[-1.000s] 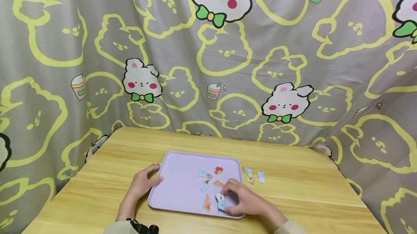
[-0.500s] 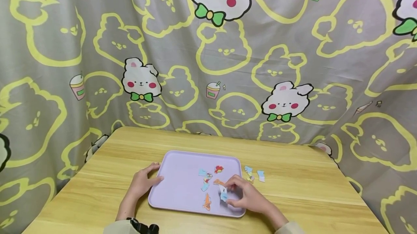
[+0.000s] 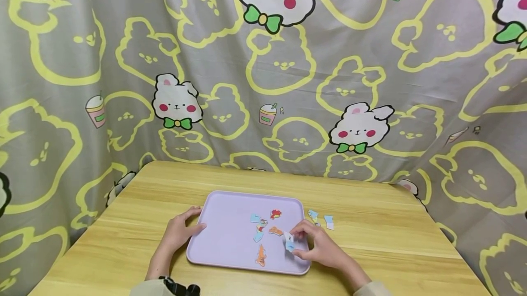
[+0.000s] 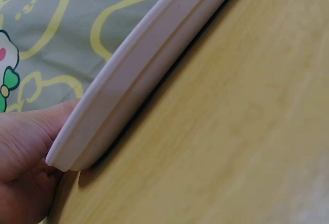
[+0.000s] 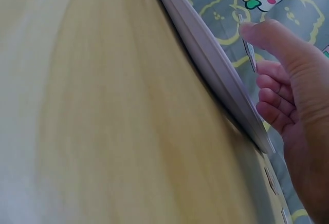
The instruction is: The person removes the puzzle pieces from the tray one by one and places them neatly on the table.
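Note:
My right hand (image 3: 321,243) pinches a white and light-blue puzzle piece (image 3: 289,242) above the right side of a lilac tray (image 3: 226,250). In the right wrist view that puzzle piece (image 5: 248,47) appears edge-on between thumb and fingers, raised off the tray. At the tray's left edge, my left hand (image 3: 178,232) holds the rim, thumb over it. Several puzzle pieces lie in the tray: a red one (image 3: 275,214), an orange one (image 3: 276,231), another orange one (image 3: 260,256), a light-blue one (image 3: 255,217) and a mixed-colour cluster (image 3: 259,232).
Right of the tray, on the wooden table (image 3: 379,232), lie a light-blue and yellow puzzle piece group (image 3: 313,216), partly behind my right hand, and a blue-white puzzle piece (image 3: 329,222). A patterned curtain (image 3: 230,67) hangs around the back and sides.
My right hand has lifted the white and light-blue puzzle piece from the tray's lower right and carried it up and to the right. The left hand stays at the tray's edge.

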The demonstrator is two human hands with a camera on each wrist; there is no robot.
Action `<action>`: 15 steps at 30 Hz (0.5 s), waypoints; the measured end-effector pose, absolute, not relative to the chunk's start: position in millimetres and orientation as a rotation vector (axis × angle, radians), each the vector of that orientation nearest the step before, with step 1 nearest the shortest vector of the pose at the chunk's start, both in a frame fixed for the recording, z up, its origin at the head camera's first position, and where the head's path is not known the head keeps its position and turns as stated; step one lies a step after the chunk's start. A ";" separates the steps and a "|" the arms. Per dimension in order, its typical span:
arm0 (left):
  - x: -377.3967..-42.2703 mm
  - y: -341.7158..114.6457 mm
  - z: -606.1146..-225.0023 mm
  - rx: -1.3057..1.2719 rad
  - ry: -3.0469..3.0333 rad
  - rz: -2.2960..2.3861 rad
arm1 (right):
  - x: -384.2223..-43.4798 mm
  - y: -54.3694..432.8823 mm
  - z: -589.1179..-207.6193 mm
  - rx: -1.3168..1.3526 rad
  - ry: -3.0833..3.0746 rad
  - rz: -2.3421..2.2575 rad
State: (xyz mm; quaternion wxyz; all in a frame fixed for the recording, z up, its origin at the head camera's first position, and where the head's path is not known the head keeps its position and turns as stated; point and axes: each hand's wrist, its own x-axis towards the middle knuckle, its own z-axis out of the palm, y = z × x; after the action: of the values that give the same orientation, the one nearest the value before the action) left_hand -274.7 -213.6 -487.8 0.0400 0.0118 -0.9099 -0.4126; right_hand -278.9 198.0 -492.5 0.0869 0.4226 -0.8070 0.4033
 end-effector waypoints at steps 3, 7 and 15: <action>-275.4 -214.0 -488.7 0.036 -2.790 -1.263 | -279.1 202.2 -491.2 1.236 -2.410 1.190; -275.5 -214.2 -488.8 0.025 -2.785 -1.241 | -279.4 209.4 -489.3 1.214 -2.412 1.173; -275.1 -213.6 -487.4 0.022 -2.779 -1.241 | -285.9 230.5 -496.4 1.186 -2.349 1.108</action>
State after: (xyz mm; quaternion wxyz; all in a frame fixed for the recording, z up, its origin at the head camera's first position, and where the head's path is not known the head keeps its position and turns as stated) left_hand -275.1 -213.6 -487.4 0.0488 0.0071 -0.9119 -0.4074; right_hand -285.9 230.5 -496.4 0.1428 0.4110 -0.8143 0.3842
